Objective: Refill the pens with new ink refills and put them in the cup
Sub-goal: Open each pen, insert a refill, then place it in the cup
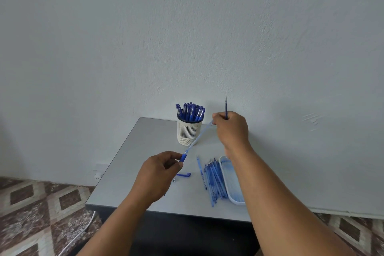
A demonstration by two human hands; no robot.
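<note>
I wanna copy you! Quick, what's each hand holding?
Left hand: pinches the pen barrel by its blue grip.
Right hand: holds the barrel's far end and a refill.

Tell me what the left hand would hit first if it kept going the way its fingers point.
The left hand grips the blue grip of a clear pen barrel, aimed up and right. Straight on, it would probably meet the white slotted cup first, though depth is hard to judge.
</note>
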